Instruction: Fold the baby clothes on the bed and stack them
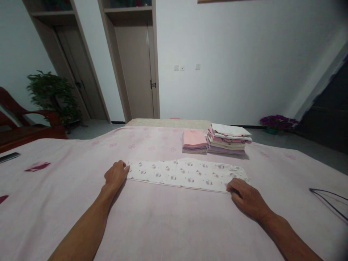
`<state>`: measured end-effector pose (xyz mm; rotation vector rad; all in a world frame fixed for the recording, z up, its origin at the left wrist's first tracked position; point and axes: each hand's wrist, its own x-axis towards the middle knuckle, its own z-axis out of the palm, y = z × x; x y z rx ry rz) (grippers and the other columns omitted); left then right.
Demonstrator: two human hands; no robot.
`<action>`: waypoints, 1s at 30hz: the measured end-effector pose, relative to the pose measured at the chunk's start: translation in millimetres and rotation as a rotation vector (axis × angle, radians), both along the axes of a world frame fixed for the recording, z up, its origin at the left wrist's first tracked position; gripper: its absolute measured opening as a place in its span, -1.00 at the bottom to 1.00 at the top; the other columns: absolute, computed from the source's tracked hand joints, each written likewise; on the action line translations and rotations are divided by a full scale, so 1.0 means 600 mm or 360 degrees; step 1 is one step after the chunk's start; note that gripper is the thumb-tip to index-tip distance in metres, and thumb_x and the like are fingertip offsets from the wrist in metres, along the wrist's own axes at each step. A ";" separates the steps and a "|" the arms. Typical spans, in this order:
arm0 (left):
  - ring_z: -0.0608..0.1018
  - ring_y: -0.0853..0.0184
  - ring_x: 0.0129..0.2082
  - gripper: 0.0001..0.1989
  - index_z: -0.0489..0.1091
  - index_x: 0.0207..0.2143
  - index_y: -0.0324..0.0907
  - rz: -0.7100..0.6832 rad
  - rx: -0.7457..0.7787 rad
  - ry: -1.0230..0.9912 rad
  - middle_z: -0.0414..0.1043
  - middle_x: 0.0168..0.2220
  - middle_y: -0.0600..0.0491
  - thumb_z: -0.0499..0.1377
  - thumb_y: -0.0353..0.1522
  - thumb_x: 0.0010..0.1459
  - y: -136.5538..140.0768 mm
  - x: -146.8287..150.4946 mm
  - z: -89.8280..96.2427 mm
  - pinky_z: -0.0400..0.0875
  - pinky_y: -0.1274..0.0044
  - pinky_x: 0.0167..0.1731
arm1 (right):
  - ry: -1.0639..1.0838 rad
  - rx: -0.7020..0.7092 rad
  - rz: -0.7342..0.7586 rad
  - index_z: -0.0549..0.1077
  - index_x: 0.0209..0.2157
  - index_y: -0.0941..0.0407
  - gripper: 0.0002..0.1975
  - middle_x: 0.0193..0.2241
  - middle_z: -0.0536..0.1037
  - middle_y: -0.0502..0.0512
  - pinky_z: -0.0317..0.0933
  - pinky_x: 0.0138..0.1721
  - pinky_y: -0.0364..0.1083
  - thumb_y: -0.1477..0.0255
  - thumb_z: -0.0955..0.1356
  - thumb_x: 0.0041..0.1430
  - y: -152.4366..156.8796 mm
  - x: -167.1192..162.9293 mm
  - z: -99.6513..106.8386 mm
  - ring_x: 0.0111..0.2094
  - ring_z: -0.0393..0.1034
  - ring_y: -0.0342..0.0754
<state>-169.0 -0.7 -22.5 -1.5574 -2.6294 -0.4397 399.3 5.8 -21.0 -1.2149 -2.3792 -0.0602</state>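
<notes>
A pair of white children's pants [179, 174] with a small animal print lies flat across the pink bedspread, folded lengthwise into a long strip. Its gathered waistband end points right. My left hand [116, 175] is closed on the strip's left end, thumb and fingers pinching the edge. At the other end, my right hand [243, 194] grips the lower corner by the waistband, fingers curled over the cloth. Beyond the pants sit a short stack of folded pink clothes [194, 139] and, touching it, a taller stack of folded clothes [230, 139] topped with white.
The pink bedspread [163, 224] covers the wide surface. A dark phone-like object [9, 157] lies at far left, and a thin black wire loop [326, 203] at right. Behind are a wooden chair [32, 127], a green plant [51, 94] and purple flowers [277, 122].
</notes>
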 end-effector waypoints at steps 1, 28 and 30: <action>0.55 0.09 -0.12 -0.68 0.39 -0.10 -0.14 -0.0005 0.0027 0.0018 0.48 -0.06 -0.11 0.00 -0.17 0.26 0.001 0.002 -0.001 0.35 0.41 -0.30 | 0.0002 0.0003 0.0000 0.35 -0.36 0.05 -0.80 -0.39 0.45 0.01 0.18 -0.24 -0.06 0.62 0.22 0.03 0.000 0.000 -0.001 -0.29 0.34 -0.01; 0.59 0.09 -0.14 -0.64 0.24 0.10 -0.06 0.0002 0.0073 -0.0172 0.56 -0.11 -0.05 -0.02 -0.21 0.29 -0.002 0.002 0.013 0.33 0.42 -0.29 | 0.0012 0.0022 0.0015 0.35 -0.39 0.06 -0.81 -0.41 0.44 0.02 0.19 -0.25 -0.05 0.61 0.21 0.04 -0.003 -0.001 0.003 -0.33 0.33 -0.03; 0.58 0.08 -0.10 -0.64 0.24 0.10 -0.08 -0.0036 0.0023 -0.0119 0.55 -0.09 -0.07 -0.04 -0.23 0.29 -0.004 0.001 0.013 0.34 0.42 -0.26 | 0.0012 0.0046 0.0022 0.36 -0.39 0.06 -0.80 -0.41 0.44 0.02 0.18 -0.25 -0.06 0.62 0.21 0.03 -0.004 -0.001 0.004 -0.33 0.32 -0.03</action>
